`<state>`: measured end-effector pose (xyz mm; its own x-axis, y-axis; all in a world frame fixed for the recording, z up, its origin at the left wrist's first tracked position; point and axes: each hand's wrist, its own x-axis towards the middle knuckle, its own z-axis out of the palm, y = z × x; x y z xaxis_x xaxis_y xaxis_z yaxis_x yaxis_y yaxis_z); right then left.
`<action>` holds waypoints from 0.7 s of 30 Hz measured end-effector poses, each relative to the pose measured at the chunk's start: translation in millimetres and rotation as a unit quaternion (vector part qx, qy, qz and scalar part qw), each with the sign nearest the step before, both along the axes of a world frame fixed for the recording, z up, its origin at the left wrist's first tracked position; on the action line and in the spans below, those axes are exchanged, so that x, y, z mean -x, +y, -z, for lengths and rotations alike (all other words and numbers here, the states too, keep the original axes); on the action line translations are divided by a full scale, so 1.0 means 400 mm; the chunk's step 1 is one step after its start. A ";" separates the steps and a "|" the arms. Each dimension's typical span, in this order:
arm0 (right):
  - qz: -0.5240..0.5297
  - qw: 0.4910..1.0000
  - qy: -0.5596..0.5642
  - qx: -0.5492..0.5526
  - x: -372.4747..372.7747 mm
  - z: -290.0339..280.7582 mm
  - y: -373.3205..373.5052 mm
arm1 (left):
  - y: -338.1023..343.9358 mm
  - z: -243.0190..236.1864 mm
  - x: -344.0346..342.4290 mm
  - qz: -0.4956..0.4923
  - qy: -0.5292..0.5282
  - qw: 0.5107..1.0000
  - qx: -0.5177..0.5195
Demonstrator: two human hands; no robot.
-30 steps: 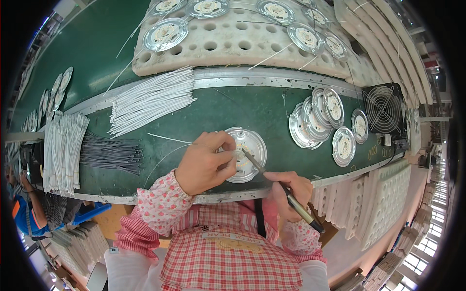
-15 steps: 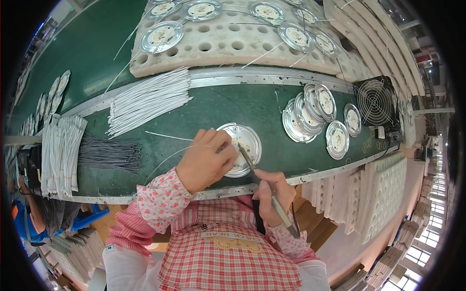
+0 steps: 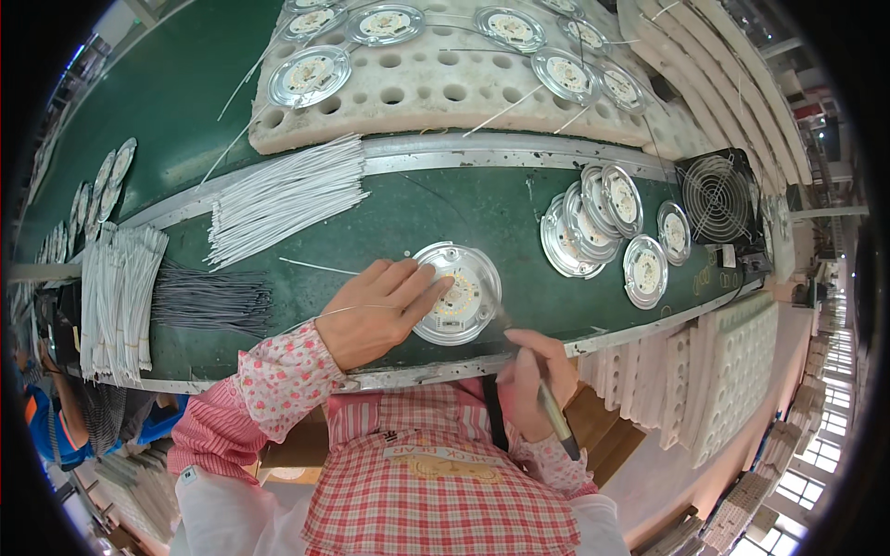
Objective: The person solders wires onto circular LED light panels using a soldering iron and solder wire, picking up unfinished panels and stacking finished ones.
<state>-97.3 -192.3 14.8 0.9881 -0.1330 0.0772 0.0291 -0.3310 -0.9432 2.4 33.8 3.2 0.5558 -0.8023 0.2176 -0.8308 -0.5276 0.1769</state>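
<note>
- Head view: left hand [image 3: 375, 313] lies on the green workbench [image 3: 445, 208] near its front edge, fingers [image 3: 419, 289] stretched out close together and pressing on the left part of a round silver lamp disc [image 3: 459, 294].
- That lamp disc lies flat on the green surface, just behind the metal front rail [image 3: 436, 371], about midway along the bench; its pale centre board faces up.
- Right hand [image 3: 535, 382] sits at the front edge just right of the disc, fingers curled shut around a slim dark-handled tool [image 3: 547, 408]; the handle end points down toward the person's checked apron [image 3: 436, 491], and the blurred tip reaches up toward the disc's lower right rim. Whether the tip touches the disc I cannot tell.
- A thin white wire [image 3: 315, 267] lies loose on the bench just left of the left hand.
- Toward the left end, a bundle of white wires [image 3: 283, 195] lies fanned near the back rail, a bundle of dark wires [image 3: 209, 298] lies nearer the front, and more white wire bundles [image 3: 116, 301] sit at the far left corner.
- Right of the worked disc, a cluster of overlapping silver discs [image 3: 603, 222] rests on the bench, well apart from both hands.
- A small black fan [image 3: 716, 196] stands at the right end.
- Behind the back rail, a white perforated foam tray [image 3: 445, 88] carries more discs.
</note>
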 end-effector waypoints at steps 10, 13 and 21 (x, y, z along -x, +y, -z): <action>-0.101 0.942 -0.136 0.290 -0.111 0.037 0.035 | -0.020 -0.038 -0.028 -0.033 -0.006 0.995 0.093; -0.113 0.963 -0.118 0.212 -0.105 0.022 0.019 | -0.061 -0.038 -0.043 -0.172 0.253 0.917 0.257; -0.140 0.941 -0.204 0.229 -0.146 -0.001 -0.016 | -0.084 -0.036 -0.099 -0.197 0.489 0.779 0.340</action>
